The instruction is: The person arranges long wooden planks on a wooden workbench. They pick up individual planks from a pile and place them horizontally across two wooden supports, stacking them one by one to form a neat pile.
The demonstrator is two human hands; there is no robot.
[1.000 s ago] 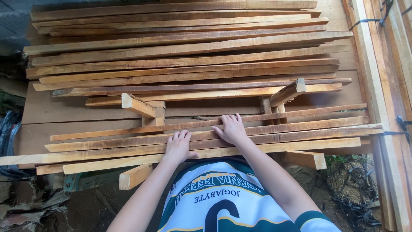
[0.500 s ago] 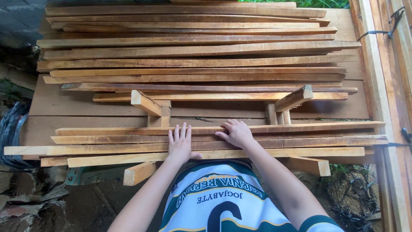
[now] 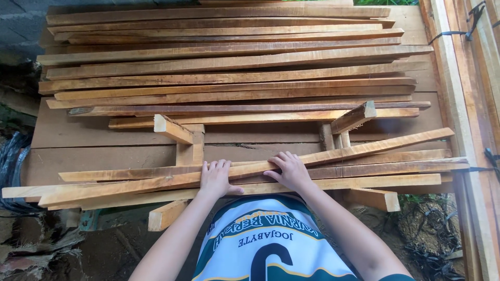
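- Wood is all around me: both my hands lie flat, palms down and fingers spread, on a small near bundle of long thin pale-brown wooden strips (image 3: 156,183) that runs left to right across my front.
- My left hand (image 3: 216,178) presses open on the near strips, gripping nothing.
- My right hand (image 3: 289,170) rests open with its fingers over one slanted long strip (image 3: 364,148), which climbs toward the right and crosses above the others in that bundle.
- I count about five strips in this near bundle; their overlap keeps me from an exact number.
- Beneath the bundle, two short squared wooden blocks stick out toward me: one left block (image 3: 165,214) and one right block (image 3: 371,199).
- Just beyond my hands stand two angled wooden props, a left prop (image 3: 174,130) and a right prop (image 3: 354,117), rising between the near bundle and the far one.
- Under everything lies a wide flat brown board (image 3: 94,132).
- Farther off rests a bigger far stack of long wooden strips (image 3: 229,62), roughly a dozen, laid side by side.
- Along my right edge run pale long planks (image 3: 461,130) bound with black straps (image 3: 453,34), two straps visible.
- At my left sits a dark tangle of black cable (image 3: 11,156) on the ground.
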